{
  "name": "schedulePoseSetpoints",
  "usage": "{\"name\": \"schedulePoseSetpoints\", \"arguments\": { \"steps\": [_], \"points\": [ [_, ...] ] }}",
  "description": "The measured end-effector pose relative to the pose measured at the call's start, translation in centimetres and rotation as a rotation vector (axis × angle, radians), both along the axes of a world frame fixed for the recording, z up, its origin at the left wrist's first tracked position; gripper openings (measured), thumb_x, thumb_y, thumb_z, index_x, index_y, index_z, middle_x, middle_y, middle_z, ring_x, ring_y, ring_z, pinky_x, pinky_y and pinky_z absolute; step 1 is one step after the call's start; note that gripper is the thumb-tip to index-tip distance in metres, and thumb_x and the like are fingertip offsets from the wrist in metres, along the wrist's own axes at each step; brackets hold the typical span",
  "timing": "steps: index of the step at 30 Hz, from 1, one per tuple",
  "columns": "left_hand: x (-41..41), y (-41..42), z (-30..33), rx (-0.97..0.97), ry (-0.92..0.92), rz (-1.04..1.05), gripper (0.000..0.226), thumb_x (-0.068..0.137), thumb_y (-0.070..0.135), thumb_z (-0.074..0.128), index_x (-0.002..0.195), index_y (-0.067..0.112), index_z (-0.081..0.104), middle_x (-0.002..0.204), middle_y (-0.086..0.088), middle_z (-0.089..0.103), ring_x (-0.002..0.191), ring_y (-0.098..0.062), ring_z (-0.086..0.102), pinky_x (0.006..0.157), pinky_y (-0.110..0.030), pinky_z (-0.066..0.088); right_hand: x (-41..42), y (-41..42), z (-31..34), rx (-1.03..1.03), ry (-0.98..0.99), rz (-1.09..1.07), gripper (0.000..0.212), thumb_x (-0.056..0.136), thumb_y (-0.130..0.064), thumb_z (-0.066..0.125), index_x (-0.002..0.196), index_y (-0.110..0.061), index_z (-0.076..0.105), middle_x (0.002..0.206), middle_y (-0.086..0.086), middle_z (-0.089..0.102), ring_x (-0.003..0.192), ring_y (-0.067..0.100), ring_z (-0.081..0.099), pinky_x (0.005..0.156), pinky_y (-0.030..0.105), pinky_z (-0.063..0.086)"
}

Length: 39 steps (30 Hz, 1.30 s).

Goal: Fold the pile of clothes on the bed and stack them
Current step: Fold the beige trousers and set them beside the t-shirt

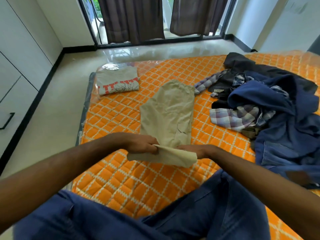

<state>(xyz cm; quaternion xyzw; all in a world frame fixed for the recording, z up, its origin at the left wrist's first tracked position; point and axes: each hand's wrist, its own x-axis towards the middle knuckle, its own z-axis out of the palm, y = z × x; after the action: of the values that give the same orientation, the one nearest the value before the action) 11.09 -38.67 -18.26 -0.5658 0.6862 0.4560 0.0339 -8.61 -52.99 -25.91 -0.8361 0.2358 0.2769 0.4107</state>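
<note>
Beige trousers [168,111] lie lengthwise on the orange quilted mattress [124,181], legs together, waistband at the far end. My left hand [142,143] and my right hand [196,150] both grip the near hem end, which is lifted off the mattress and curls back toward me. A folded grey T-shirt with a red print [117,81] lies at the far left corner of the mattress. An unfolded pile [270,108] of dark blue, black and plaid clothes covers the right side.
The mattress edge runs along the left, with shiny floor [57,104] beyond it. White cabinets [19,54] line the left wall. Dark curtains [133,18] hang at the glass door ahead. My legs in blue trousers [121,220] fill the foreground.
</note>
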Motion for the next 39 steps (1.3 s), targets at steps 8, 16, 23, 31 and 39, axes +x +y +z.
{"name": "schedulePoseSetpoints", "arguments": {
  "steps": [8,16,23,31,39],
  "points": [
    [1.8,-5.7,2.5,-0.242,-0.109,0.088,0.036,0.089,0.026,0.067,0.115,0.002,0.069,0.11,-0.008,0.07,0.099,-0.018,0.063,0.083,-0.026,0.047,-4.3,1.1,-2.6,0.574,-0.235,-0.545,0.047,0.088,-0.033,0.055,0.131,-0.015,0.056,0.126,0.016,0.059,0.106,0.028,0.059,0.097,0.043,0.052],
    [3.7,-14.3,-4.6,-0.61,-0.262,0.291,0.03,0.094,0.025,0.069,0.121,0.012,0.064,0.111,-0.011,0.067,0.105,-0.029,0.061,0.077,-0.031,0.038,-3.4,-1.4,-5.5,0.809,-0.271,-1.102,0.098,0.084,-0.09,0.019,0.126,-0.016,0.067,0.107,0.016,0.075,0.09,0.035,0.073,0.08,0.046,0.059],
    [1.8,-11.2,-9.9,-0.712,-0.415,0.122,0.069,0.09,0.054,0.061,0.147,0.019,0.044,0.15,-0.009,0.043,0.135,-0.032,0.045,0.104,-0.048,0.041,-1.0,-6.8,-6.3,0.078,-0.344,-1.009,0.049,0.098,-0.028,0.064,0.136,-0.005,0.044,0.118,0.01,0.063,0.088,0.015,0.068,0.065,0.029,0.058],
    [-1.8,-2.6,-15.5,-0.346,-0.602,-0.078,0.125,0.078,0.05,0.071,0.157,0.025,-0.024,0.167,-0.011,-0.02,0.154,-0.04,-0.004,0.115,-0.072,0.018,3.4,-8.3,-9.6,-0.769,-0.287,-0.253,0.059,0.1,-0.048,0.047,0.156,-0.035,0.033,0.162,0.007,0.029,0.145,0.032,0.029,0.118,0.047,0.025],
    [-1.8,-3.5,-12.7,-0.413,-0.607,-0.203,0.052,0.097,0.017,0.035,0.148,0.007,0.03,0.143,-0.025,0.051,0.114,-0.045,0.063,0.078,-0.053,0.058,3.6,-9.0,-9.7,-0.666,-0.327,-0.147,0.06,0.099,-0.051,0.041,0.157,-0.033,0.036,0.153,0.013,0.038,0.131,0.037,0.042,0.108,0.044,0.036]
  ]
}}
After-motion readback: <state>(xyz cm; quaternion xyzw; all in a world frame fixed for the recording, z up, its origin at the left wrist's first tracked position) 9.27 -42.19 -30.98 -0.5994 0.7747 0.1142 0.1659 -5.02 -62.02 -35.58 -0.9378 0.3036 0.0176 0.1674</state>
